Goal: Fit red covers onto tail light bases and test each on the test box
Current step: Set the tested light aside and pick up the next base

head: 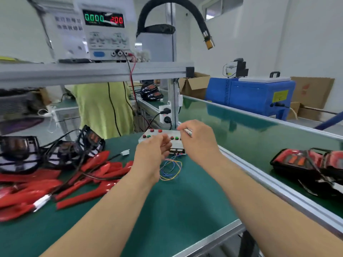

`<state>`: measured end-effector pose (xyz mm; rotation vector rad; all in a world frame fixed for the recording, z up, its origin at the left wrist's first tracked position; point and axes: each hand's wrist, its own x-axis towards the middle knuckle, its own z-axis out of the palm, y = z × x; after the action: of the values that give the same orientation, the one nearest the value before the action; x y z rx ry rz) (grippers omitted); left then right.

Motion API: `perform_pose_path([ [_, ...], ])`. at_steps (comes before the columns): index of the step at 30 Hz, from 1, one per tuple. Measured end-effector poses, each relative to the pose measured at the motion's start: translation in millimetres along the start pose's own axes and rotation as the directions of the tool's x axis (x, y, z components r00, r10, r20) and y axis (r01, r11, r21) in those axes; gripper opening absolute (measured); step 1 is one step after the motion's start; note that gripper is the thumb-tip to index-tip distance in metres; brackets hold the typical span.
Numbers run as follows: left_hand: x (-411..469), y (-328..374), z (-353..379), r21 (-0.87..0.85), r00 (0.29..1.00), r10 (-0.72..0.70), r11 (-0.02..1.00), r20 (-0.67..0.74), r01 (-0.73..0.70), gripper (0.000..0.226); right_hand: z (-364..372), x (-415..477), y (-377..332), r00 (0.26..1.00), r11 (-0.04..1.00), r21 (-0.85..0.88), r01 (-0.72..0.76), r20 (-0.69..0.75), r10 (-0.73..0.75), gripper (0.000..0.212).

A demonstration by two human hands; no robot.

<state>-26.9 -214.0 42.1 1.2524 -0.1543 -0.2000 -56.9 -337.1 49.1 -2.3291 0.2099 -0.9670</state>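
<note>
Both hands are hovering over the test box (155,134). The right hand (198,140) is pinching a small pale connector (187,131) above the box's far right corner. The left hand (151,151) is curling its fingers at the box's near edge, and blur is hiding whether it is grasping anything. Coloured wires (170,169) are looping out in front of the box. Red covers (96,169) and black tail light bases (89,140) are lying left of the box, with assembled lights (304,162) well to its right.
</note>
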Motion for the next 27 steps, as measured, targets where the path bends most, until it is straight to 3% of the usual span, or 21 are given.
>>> perform_pose_path([
  [13, 32.4, 9.9, -123.6, 0.097, 0.965, 0.083, 0.993, -0.248, -0.061, 0.01, 118.8, -3.4, -59.1, 0.961, 0.984, 0.166, 0.065, 0.256, -0.107, 0.03],
  [18, 41.8, 7.9, -160.4, 0.15, 0.937, 0.128, 0.985, -0.325, -0.082, 0.01, 145.2, -8.9, -69.7, 0.944, 0.971, 0.239, -0.011, 0.323, -0.069, 0.034],
  [27, 58.8, 3.4, -207.4, 0.304, 0.877, 0.178, 0.952, -0.447, -0.038, 0.031, 174.8, -15.1, -64.2, 0.902, 0.972, 0.223, -0.074, 0.43, -0.03, 0.037],
])
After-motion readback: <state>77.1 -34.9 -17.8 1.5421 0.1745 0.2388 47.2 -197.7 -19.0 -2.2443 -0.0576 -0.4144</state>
